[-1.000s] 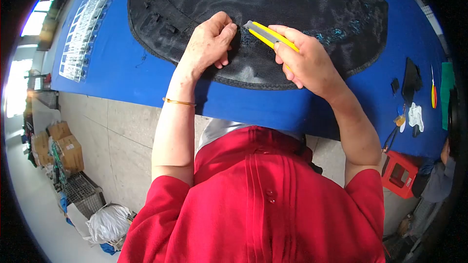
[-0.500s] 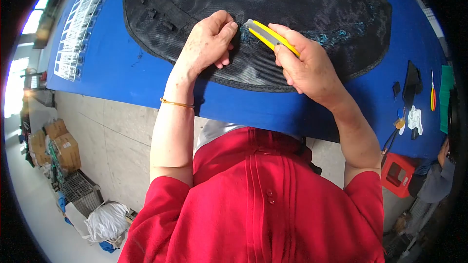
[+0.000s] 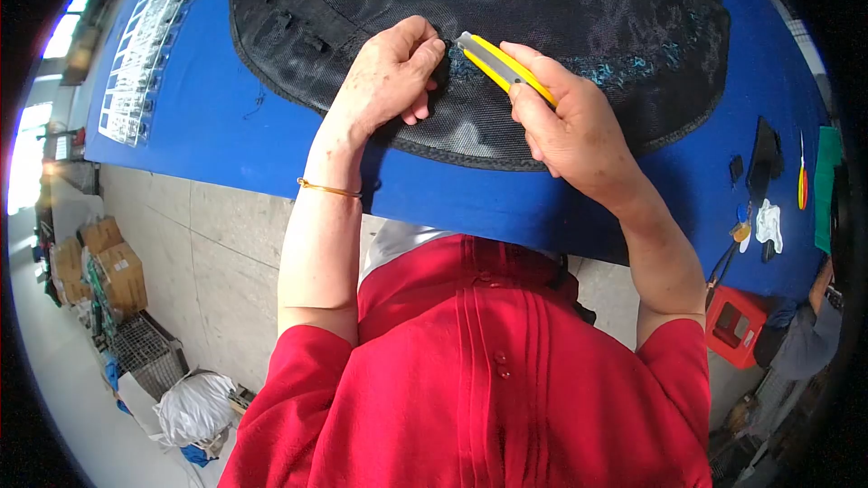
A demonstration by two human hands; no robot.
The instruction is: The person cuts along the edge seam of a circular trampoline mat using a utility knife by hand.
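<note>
Black mesh fabric [image 3: 506, 0] with a stitched edge lies over the blue table. Bluish thread tufts [image 3: 633, 68] run across its right part. My left hand [image 3: 393, 72] is closed in a pinch on the fabric near the left end of the threads; what its fingertips hold is too small to make out. My right hand [image 3: 574, 113] grips a yellow utility knife [image 3: 506, 68], whose grey tip points up and left, just right of my left fingertips.
Clear plastic trays [image 3: 149, 54] lie at the table's left. On the right are a black piece [image 3: 764, 158], a white scrap [image 3: 768, 224], red-yellow snips [image 3: 802, 185] and a green strip [image 3: 826, 185]. A red crate [image 3: 734, 327] and cardboard boxes [image 3: 120, 276] stand lower down.
The fabric appears shifted slightly outward at its edges. Both hands keep nearly the same pose, with only small movements of the left fingertips and the knife.
</note>
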